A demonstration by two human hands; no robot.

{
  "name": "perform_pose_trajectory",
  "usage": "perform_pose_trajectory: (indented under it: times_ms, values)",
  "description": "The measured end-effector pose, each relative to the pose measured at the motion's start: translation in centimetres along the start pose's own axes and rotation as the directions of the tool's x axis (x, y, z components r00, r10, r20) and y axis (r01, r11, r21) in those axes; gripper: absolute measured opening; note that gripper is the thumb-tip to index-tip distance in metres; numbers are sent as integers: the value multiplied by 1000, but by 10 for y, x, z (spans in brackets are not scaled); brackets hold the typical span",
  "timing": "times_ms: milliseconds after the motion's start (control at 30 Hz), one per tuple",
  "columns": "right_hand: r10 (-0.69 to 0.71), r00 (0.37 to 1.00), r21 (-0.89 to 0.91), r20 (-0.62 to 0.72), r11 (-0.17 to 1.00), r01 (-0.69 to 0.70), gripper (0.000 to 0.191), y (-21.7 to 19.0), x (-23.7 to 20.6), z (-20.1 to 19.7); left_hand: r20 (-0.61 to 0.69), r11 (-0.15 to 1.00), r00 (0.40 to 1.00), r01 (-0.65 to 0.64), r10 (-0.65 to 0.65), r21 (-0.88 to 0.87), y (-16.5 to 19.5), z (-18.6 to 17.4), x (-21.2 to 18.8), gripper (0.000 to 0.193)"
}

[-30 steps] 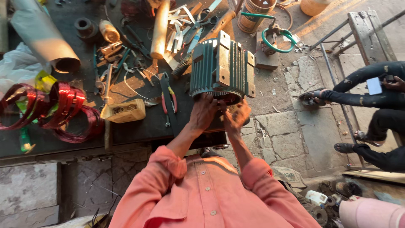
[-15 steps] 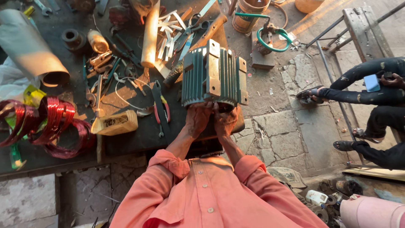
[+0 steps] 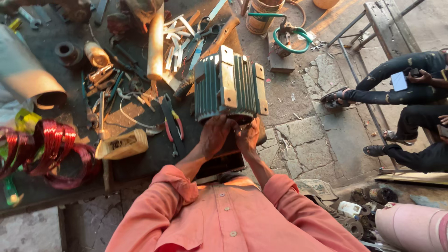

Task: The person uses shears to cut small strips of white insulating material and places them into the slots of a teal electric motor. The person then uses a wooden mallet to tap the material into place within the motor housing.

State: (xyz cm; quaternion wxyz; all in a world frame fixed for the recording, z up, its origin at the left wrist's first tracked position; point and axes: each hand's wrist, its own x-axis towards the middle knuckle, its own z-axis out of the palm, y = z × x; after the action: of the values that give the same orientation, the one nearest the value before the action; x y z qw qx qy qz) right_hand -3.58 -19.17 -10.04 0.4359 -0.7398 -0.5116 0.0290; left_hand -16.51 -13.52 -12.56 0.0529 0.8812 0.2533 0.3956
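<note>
Dark, oil-stained tabletop [image 3: 140,158] carries the work; cracked stone paving [image 3: 308,149] lies to the right of it. A green finned motor housing [image 3: 228,86] stands at the tabletop's near right corner, open end toward the person. Both hands work at that open end: left hand [image 3: 215,135] and right hand [image 3: 247,136] press together against the lower rim, fingers curled; whether they clamp anything small cannot be told. Judged from this, internal work on the housing is under way, not finished. Left of the housing lie pliers [image 3: 172,123], loose tools, and red copper wire coils [image 3: 42,149].
</note>
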Motion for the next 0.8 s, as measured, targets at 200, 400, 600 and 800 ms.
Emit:
perform_pose_trajectory:
  times_ms: [200,400,600,800]
  values:
    - [78,996,151,-35,986,-71,39,-2,-3,-2,185,984,982,-65,34,165,2,3,-3,18]
    - [124,992,275,0,954,-120,40,-11,1,-5,107,989,992,53,-69,139,9,-2,-4,18]
    - [243,961,470,135,838,-278,40,-17,-11,-15,102,980,980,160,-173,119,24,-9,-27,45]
    - [-51,998,309,-29,949,57,38,11,-25,-7,155,938,925,341,-346,60,40,-18,-48,51]
